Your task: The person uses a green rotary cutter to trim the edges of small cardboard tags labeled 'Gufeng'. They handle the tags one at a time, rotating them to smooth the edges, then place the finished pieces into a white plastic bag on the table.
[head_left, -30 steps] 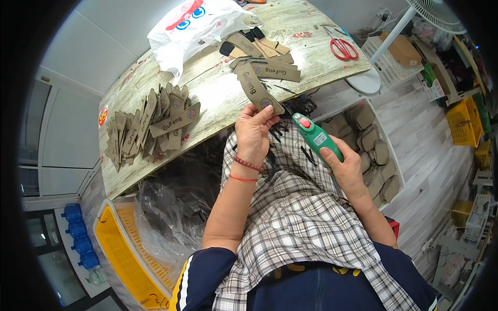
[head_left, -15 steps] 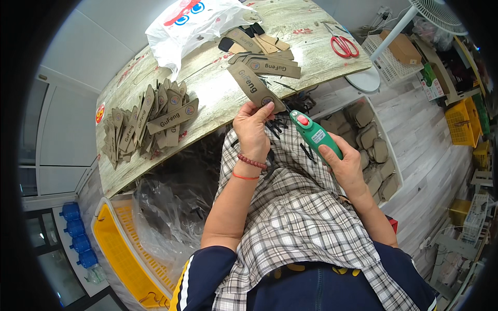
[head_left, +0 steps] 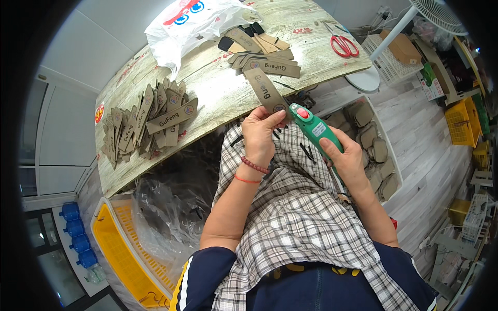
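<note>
A long brown cardboard tag (head_left: 265, 92) with dark lettering was pinched at its near end by the left hand (head_left: 260, 136), thumb on top and fingers curled beneath, just past the near edge of the wooden table (head_left: 218, 93). A green handheld tool (head_left: 312, 127) with a red button was gripped in the closed right hand (head_left: 346, 160), its tip held against the near end of the tag. Red bead bracelets were worn on the left wrist. A fanned heap of similar brown tags (head_left: 142, 122) was spread on the left part of the table, and a smaller stack of tags (head_left: 262, 54) lay further back. A white plastic bag (head_left: 194, 23) printed in red and blue was set at the far edge. Red-handled scissors (head_left: 342, 44) rested on the right end. A yellow crate (head_left: 122, 254) lined with clear plastic stood on the floor at the lower left. A brown cardboard box (head_left: 402, 47) sat on a white basket at the right
</note>
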The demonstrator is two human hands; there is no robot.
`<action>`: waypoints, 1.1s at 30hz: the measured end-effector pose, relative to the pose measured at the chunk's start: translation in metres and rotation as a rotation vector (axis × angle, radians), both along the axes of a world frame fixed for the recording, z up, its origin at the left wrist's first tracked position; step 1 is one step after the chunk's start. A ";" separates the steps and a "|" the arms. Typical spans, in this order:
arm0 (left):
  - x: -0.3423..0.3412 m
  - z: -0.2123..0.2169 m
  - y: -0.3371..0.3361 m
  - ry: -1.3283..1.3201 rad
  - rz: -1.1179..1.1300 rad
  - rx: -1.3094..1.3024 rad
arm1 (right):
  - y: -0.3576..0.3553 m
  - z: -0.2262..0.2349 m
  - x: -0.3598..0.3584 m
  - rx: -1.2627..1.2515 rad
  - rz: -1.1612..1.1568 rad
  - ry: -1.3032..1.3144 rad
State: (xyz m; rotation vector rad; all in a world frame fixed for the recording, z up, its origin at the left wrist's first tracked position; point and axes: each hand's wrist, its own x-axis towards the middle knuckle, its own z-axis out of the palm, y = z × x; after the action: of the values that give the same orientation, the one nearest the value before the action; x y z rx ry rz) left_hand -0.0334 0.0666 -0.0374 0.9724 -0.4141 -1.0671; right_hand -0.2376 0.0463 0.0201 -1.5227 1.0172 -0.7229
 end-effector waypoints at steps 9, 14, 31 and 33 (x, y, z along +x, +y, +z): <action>0.005 0.002 0.007 0.008 0.168 0.004 | -0.008 -0.003 0.014 0.045 -0.032 -0.036; 0.096 0.049 0.016 -0.030 0.608 -0.156 | -0.007 -0.016 0.000 0.074 -0.088 -0.056; 0.076 -0.018 -0.119 -1.510 0.500 0.684 | -0.011 -0.017 -0.010 0.077 -0.136 -0.063; 0.077 -0.023 -0.118 -1.465 0.534 0.617 | -0.013 -0.021 -0.011 0.062 -0.138 -0.047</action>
State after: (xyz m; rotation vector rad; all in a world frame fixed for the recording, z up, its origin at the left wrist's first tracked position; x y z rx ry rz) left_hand 0.0433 -0.0513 -0.0608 2.2032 -0.9367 0.2185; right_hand -0.2486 0.0335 -0.0013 -1.3858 1.1067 -0.8121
